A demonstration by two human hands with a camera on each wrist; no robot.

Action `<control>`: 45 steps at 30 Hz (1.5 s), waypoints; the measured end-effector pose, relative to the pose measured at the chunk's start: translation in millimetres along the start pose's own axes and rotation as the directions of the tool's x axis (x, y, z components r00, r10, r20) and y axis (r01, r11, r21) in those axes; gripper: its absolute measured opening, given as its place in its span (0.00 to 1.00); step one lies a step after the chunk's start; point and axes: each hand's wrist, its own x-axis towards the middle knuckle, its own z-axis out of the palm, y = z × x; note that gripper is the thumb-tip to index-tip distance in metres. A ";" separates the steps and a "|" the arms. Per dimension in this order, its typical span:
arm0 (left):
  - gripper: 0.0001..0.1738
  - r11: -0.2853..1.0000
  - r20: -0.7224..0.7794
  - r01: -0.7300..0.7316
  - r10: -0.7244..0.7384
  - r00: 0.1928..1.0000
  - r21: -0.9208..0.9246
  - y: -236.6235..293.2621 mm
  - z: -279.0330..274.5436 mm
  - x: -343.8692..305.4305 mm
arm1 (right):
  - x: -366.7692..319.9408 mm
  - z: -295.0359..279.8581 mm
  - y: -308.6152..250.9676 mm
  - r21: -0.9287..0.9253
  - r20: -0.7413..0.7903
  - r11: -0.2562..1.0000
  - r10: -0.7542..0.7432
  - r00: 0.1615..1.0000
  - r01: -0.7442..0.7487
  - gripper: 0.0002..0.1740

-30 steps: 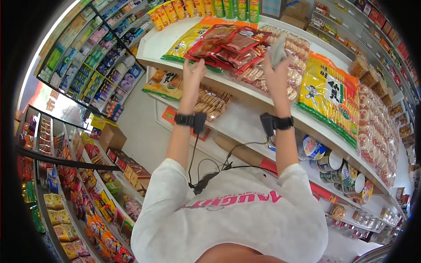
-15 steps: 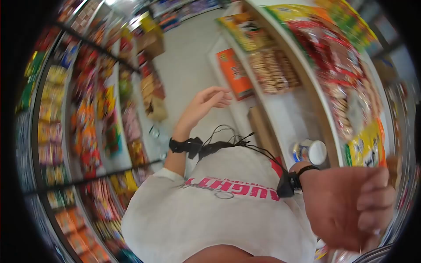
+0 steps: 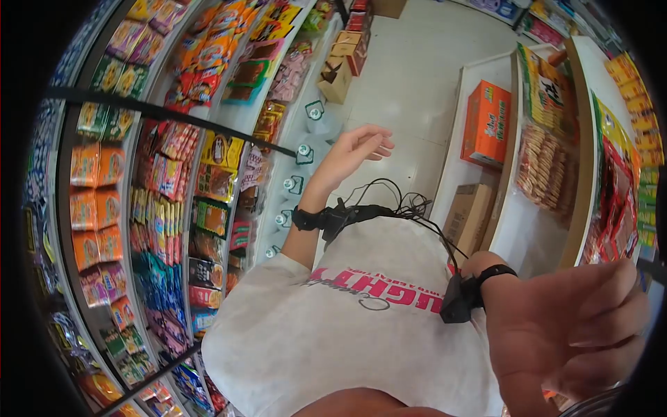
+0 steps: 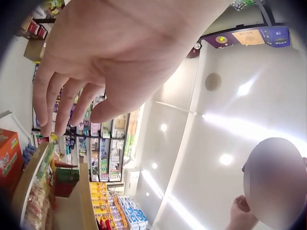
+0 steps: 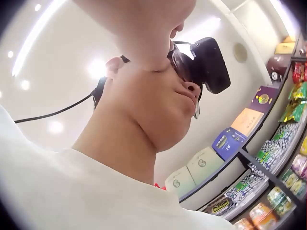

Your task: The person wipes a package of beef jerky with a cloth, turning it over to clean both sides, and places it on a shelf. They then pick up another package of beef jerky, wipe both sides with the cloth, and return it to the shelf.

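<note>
The left hand (image 3: 353,154) hangs in the aisle with relaxed, slightly bent fingers and nothing in it; its palm and loose fingers fill the top of the left wrist view (image 4: 110,57). At the right of the head view the right hand (image 3: 566,330) is raised close to the camera, fingers bent, with no item visible in it. In the right wrist view that hand (image 5: 144,24) is beside the person's head, its fingers mostly out of sight. Red snack packs (image 3: 615,198) lie on the shelf top above the right hand.
Shelves of bagged snacks (image 3: 163,174) line the left, with large water bottles (image 3: 303,154) at their foot. An orange box (image 3: 486,125) and a brown carton (image 3: 464,215) stand on the right unit's low shelf. Tiled floor (image 3: 410,83) lies between.
Both hands have left the snack packs on the shelf. The right hand has come up near the head, without the grey-green item it held. The view has turned toward the left shelves.
</note>
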 end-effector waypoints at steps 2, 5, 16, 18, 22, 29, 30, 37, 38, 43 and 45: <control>0.20 1.000 -0.037 0.011 -0.012 0.999 -0.010 -4.7 -8.4 -13.9 | 14.6 1.0 11.0 0.185 0.240 0.983 -0.051 0.969 0.006 0.16; 0.19 1.000 -0.065 0.008 -0.009 0.998 -0.021 -11.2 -21.5 -28.3 | 16.1 32.0 16.3 0.312 0.090 0.949 -0.089 0.992 0.057 0.18; 0.19 1.000 -0.069 0.012 -0.012 0.998 -0.008 -17.9 -39.8 -48.7 | -20.3 88.1 14.1 0.272 -0.374 0.942 -0.084 0.924 0.195 0.21; 0.20 1.000 -0.071 0.010 -0.010 0.997 -0.009 -17.2 -39.9 -48.0 | -20.5 89.4 12.3 0.245 -0.389 0.952 -0.075 0.918 0.181 0.21; 0.19 1.000 -0.074 0.002 -0.004 0.997 -0.017 -15.6 -36.1 -43.4 | -10.8 85.9 21.6 0.333 -0.324 0.907 -0.148 0.934 0.259 0.17; 0.19 1.000 -0.082 0.011 -0.011 0.997 0.000 -9.3 -23.6 -24.8 | -0.3 69.3 7.1 0.195 -0.208 0.980 -0.001 0.978 0.042 0.18; 0.19 1.000 -0.082 0.011 -0.011 0.997 0.003 -8.1 -20.9 -21.1 | 4.3 65.7 7.8 0.237 -0.177 0.972 0.052 0.983 -0.009 0.18; 0.19 0.999 -0.075 0.033 -0.032 0.997 0.020 -0.7 1.9 7.9 | 6.7 30.9 37.2 0.296 -0.214 0.953 -0.001 0.977 0.066 0.18; 0.20 0.999 -0.072 0.035 -0.033 0.997 0.027 0.1 5.2 12.9 | 4.9 24.9 42.4 0.287 -0.248 0.954 -0.015 0.969 0.089 0.18; 0.20 0.995 -0.085 0.073 -0.068 0.994 0.062 -0.4 17.2 36.6 | -10.3 -20.3 68.8 0.212 -0.370 0.965 -0.067 0.927 0.155 0.16; 0.21 0.992 -0.105 0.099 -0.091 0.990 0.073 5.5 24.9 45.6 | -7.6 -37.3 85.9 0.298 -0.393 0.940 -0.040 0.919 0.168 0.14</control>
